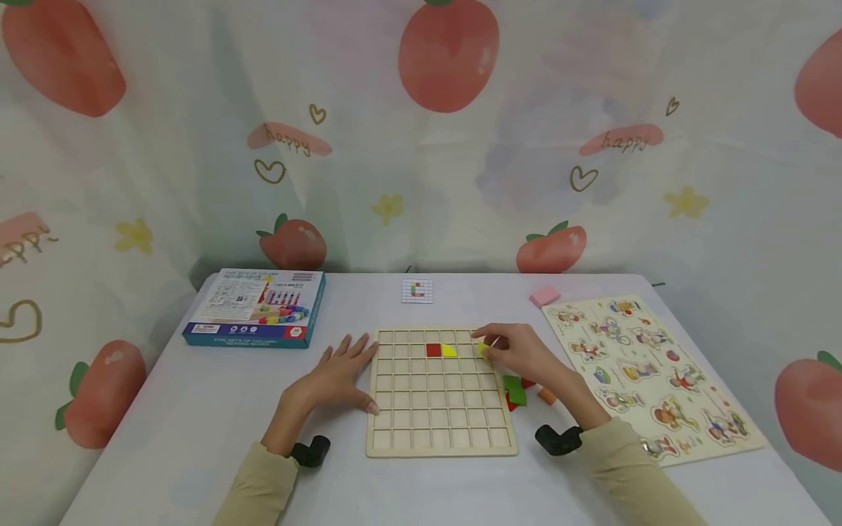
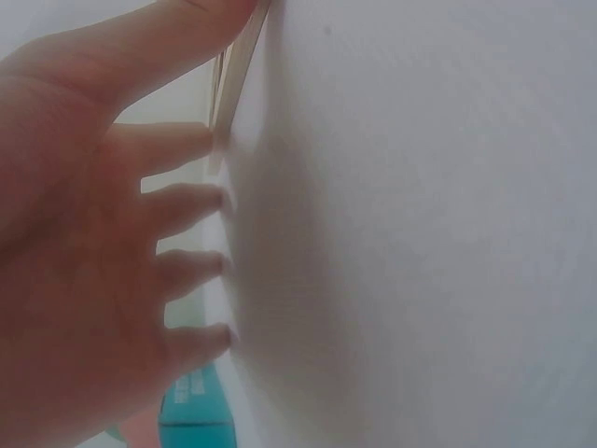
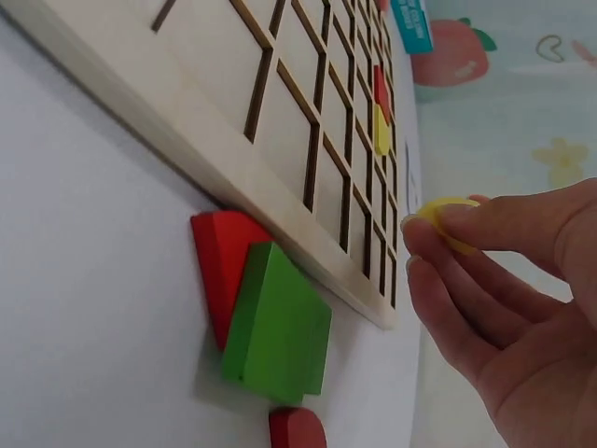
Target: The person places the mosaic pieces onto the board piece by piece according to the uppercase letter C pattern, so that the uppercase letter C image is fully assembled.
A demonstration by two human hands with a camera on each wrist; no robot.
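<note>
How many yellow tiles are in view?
2: one yellow tile sits in the grid board beside the red one; another is pinched in the right hand. More may be hidden.

Pale matt wooden grid board (image 1: pixel 439 409); glossy painted tiles (image 3: pixel 278 323).

- We see our right hand (image 3: pixel 508 308) at the right edge, its thumb and fingertips pinching a small yellow piece (image 3: pixel 446 220).
- The yellow piece sits above the far corner of the wooden grid board (image 3: pixel 215 159), apart from its surface.
- In the grid board, a red tile (image 3: pixel 381 91) and a yellow tile (image 3: pixel 381 132) fill neighbouring cells, touching.
- Just beside the board's edge on the white table (image 3: pixel 84 308), a green square block (image 3: pixel 278 325) leans on a red block (image 3: pixel 216 263).
- Another red piece (image 3: pixel 297 429) lies near the bottom, partly cut off.
</note>
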